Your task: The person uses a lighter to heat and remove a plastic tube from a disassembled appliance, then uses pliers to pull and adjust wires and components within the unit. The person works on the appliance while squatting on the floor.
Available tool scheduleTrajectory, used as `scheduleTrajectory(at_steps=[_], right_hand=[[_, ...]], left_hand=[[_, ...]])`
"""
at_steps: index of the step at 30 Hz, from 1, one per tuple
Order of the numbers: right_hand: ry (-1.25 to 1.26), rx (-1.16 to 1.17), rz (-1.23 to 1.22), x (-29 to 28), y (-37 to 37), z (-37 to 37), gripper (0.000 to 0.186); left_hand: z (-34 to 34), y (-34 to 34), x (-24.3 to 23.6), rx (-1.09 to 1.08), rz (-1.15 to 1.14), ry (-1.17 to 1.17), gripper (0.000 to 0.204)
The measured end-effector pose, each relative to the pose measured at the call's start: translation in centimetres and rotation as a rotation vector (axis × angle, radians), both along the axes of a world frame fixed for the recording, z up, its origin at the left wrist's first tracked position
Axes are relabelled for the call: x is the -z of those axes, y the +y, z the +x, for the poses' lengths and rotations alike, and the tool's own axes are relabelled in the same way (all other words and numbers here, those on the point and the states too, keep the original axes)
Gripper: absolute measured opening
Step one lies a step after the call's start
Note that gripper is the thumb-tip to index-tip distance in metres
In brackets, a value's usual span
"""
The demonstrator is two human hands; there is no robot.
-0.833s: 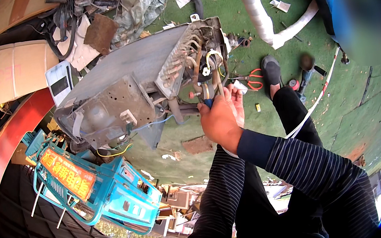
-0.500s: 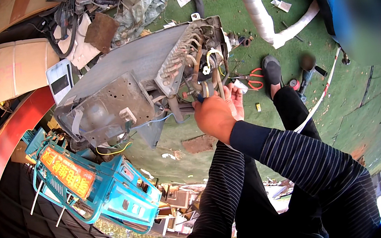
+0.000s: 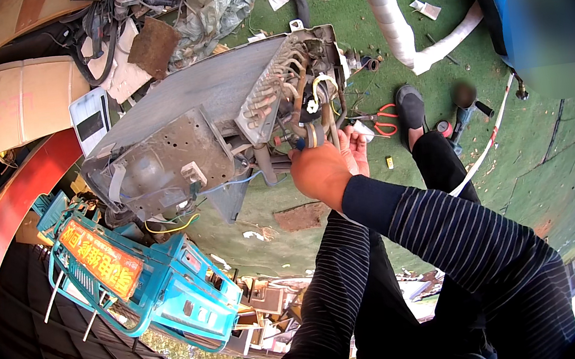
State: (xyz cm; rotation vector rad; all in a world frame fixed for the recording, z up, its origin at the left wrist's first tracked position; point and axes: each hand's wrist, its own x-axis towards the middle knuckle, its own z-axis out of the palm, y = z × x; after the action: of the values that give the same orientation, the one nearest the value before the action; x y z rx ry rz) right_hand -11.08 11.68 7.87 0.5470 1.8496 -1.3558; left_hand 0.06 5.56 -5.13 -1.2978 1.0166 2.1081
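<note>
Right hand [image 3: 319, 172] shifted left, gripping pipes [image 3: 308, 116]

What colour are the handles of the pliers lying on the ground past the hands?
Red-orange, on the pliers lying on the green ground cover; the head view shows them.

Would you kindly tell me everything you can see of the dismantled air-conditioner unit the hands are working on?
The air-conditioner unit is a long grey metal body lying tilted on the green ground cover, casing stripped. A finned coil with copper-coloured tube bends shows at its right end, a dented sheet-metal plate with a white plug at its left, and loose yellow, blue and white wires hang out. Both hands, the right hand in front of the left hand, touch the pipes there.
</note>
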Motion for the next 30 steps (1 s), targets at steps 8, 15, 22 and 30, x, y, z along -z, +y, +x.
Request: scheduleTrajectory(at_steps=[8,15,22,30], right_hand=[[-0.005,0.616,0.188,-3.6,-0.9,3.4,0.040],[0.204,0.660,0.283,-5.3,-0.3,5.8,0.045],[-0.016,0.733,-0.070,-6.5,0.2,10.0,0.031],[0.136,0.734,-0.011,-10.8,0.6,13.0,0.026]], left_hand=[[-0.1,-0.7,0.1,-0.014,-0.009,-0.012,0.021],[0.2,0.9,-4.6,0.144,-0.016,0.089,0.030],[8.5,-6.5,-9.6,0.410,-0.222,-0.097,0.026],[16.5,-15.7,-15.6,0.436,-0.259,-0.339,0.026]])
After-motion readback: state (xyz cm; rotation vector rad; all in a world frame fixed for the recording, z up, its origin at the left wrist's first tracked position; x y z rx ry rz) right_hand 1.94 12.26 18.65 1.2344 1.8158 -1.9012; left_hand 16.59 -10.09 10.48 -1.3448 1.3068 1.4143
